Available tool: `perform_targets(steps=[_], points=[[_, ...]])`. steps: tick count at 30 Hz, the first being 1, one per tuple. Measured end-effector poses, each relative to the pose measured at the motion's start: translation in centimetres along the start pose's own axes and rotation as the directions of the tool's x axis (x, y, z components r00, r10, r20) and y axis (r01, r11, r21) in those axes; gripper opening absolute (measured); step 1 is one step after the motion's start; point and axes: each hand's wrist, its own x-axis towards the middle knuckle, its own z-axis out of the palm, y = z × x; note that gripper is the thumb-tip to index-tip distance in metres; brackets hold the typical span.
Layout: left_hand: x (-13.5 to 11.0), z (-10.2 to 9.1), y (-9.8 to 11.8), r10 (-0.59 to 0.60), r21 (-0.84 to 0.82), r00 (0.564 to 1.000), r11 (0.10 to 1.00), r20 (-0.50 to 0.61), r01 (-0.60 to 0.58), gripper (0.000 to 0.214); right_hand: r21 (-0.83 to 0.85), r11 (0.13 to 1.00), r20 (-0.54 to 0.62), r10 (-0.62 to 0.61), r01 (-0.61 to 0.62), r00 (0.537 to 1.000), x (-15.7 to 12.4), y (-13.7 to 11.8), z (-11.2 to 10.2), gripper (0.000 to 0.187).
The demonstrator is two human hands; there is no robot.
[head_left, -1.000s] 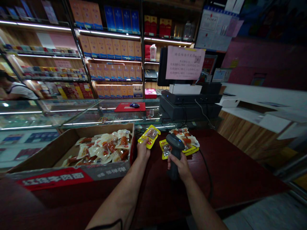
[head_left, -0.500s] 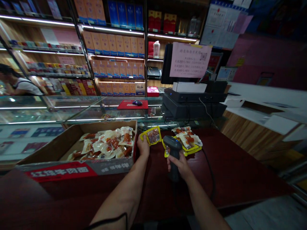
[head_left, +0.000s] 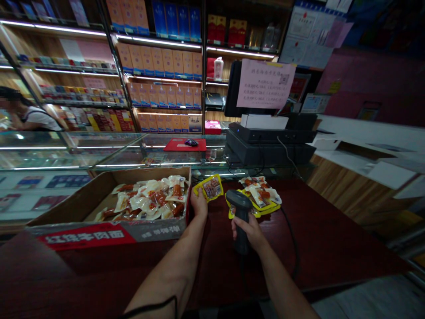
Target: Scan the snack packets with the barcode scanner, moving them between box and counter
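My left hand (head_left: 199,205) is closed on a yellow snack packet (head_left: 209,187), held just above the dark red counter beside the cardboard box (head_left: 99,230). My right hand (head_left: 249,229) grips the handle of a black barcode scanner (head_left: 239,208), its head pointing forward near the packet. A small pile of yellow and white snack packets (head_left: 260,197) lies on the counter just beyond the scanner. The box holds several white sausage packets (head_left: 149,203).
A cash register with monitor and pink notice (head_left: 265,84) stands behind the counter. A glass display case (head_left: 66,155) runs to the left, with a red mouse pad (head_left: 184,144) on it. A person (head_left: 20,117) sits at far left. Shelves of boxed goods fill the back wall.
The yellow packet in my left hand has turned, its face now toward the scanner. The scanner has shifted slightly. The view has drifted a little.
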Motion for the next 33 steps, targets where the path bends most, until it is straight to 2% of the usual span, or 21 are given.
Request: perform_targets(steps=[5,8,12,15,17,20,24,27,30,33], points=[[-0.3,0.1,0.1,-0.014,-0.008,1.0,1.0,0.009,0.014,0.011,0.01,1.0,-0.014,0.002,-0.002,1.0,0.0,0.0,0.1,0.042],[-1.4,0.7,1.3,-0.021,-0.079,0.997,0.996,0.076,0.028,0.015,0.038,0.999,-0.002,-0.014,0.014,1.0,-0.1,-0.2,0.4,0.042],[-3.3,1.7,4.9,0.001,-0.164,0.989,0.986,0.148,0.024,0.022,0.08,0.997,0.062,-0.029,0.025,0.998,-0.7,-1.0,1.4,0.048],[-3.3,1.4,8.2,0.044,-0.154,0.987,0.988,0.154,-0.02,0.021,0.088,0.996,0.131,-0.012,0.0,0.991,-1.3,-2.3,2.7,0.049],[-2.1,0.3,10.1,0.085,-0.155,0.985,0.986,0.148,-0.062,0.022,0.071,0.997,0.175,0.029,-0.043,0.984,-1.4,-3.3,3.8,0.036],[0.8,-2.8,12.2,0.134,-0.116,0.984,0.986,0.119,-0.12,0.022,0.09,0.992,0.194,0.07,-0.089,0.979,-1.3,-4.6,5.6,0.034],[5.1,-8.1,13.7,0.195,0.072,0.979,0.978,0.053,-0.198,0.02,0.091,0.989,0.216,0.096,-0.118,0.972,-0.9,-5.0,8.2,0.035],[7.4,-11.5,14.5,0.277,0.235,0.961,0.933,0.016,-0.273,0.025,0.064,0.99,0.258,0.103,-0.123,0.961,-0.6,-4.4,10.0,0.036],[8.6,-13.4,15.0,0.358,0.405,0.933,0.852,0.012,-0.332,0.041,0.02,0.992,0.307,0.116,-0.128,0.945,-0.5,-3.5,11.3,0.033],[8.9,-14.0,15.4,0.39,0.553,0.92,0.756,0.047,-0.349,0.062,0.005,0.991,0.327,0.121,-0.13,0.937,-0.4,-2.7,12.1,0.032]])
